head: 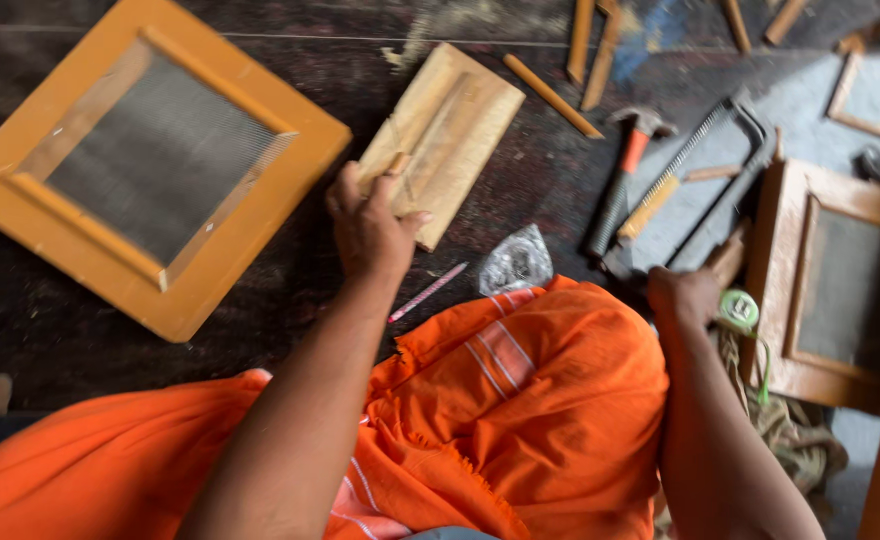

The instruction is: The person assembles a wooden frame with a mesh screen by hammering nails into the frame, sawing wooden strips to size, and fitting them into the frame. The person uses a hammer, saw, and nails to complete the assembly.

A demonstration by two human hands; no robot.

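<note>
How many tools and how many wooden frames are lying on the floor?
Framed mesh screens: 3, a yellow one, a brown one and one at the top right corner.
Hammers: 1.
Saws: 1.
Tape measures: 1, green, beside the right hand.
Wooden blocks: 1, held by the left hand.
Total: 7.

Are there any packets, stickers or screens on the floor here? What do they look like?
Small plastic bag: on the dark floor just above the orange cloth, crumpled, clear and shiny; contents too small to tell.
Tape measure: beside the right hand, round, green, with a pale label on its face.
No screens or signs in view.
</note>
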